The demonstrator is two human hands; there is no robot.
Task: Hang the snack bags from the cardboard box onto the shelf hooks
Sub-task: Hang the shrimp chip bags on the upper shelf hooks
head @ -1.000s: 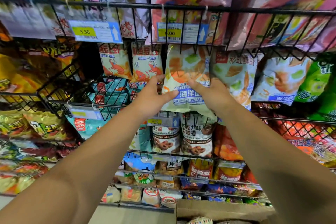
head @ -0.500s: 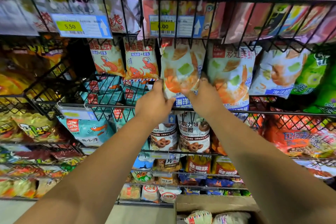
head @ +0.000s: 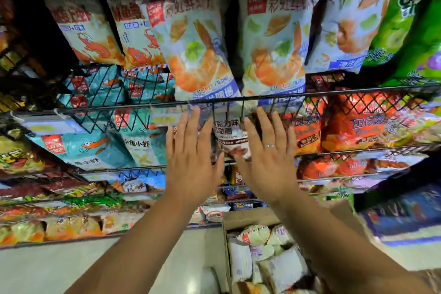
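Nothing is held by left hand (head: 191,157) or right hand (head: 267,153). One bag (head: 198,52) looks hung; another should be taken from the box (head: 241,219).

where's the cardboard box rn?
Head view, bottom edge, right of centre: the cardboard box stands open on the floor, directly below the right hand, with pale snack bags inside.
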